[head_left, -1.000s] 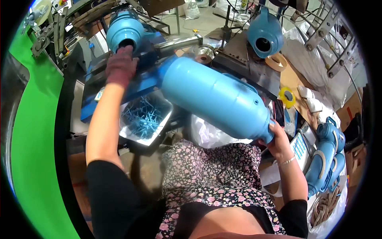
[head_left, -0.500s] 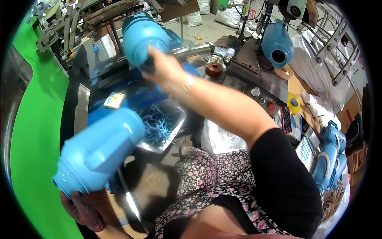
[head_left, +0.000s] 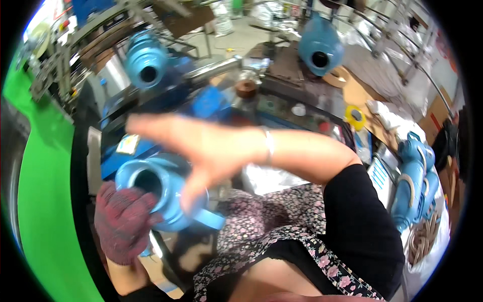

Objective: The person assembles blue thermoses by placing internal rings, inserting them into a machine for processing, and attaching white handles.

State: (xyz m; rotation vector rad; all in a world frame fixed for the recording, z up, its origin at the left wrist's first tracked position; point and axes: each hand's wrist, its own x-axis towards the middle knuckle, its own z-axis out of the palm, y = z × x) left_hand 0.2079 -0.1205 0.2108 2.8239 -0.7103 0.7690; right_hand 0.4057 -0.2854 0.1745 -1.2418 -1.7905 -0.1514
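My left hand point(head_left: 123, 221), in a reddish knit work glove, is closed round the neck of a light-blue plastic jug shell point(head_left: 173, 211). The jug's round mouth points up toward me, and its handle sticks out at the lower right. My bare right hand point(head_left: 201, 146) passes over the jug with thumb and fingers apart, blurred by motion and holding nothing. It hides part of the jug; whether the thumb touches it I cannot tell. Beyond, a second blue jug shell point(head_left: 146, 63) sits on the machine at the far left, its open mouth facing me.
Another blue jug shell point(head_left: 321, 48) hangs at the machine on the right. Several blue shells point(head_left: 415, 181) lie at the right edge. A yellow tape roll point(head_left: 355, 117) and a brown coil point(head_left: 246, 88) rest on the bench. A green sheet point(head_left: 48, 196) runs down the left.
My right hand has left the far jug and come back over the near one. My left hand has turned its jug from lying sideways to mouth up, moving it rightward.
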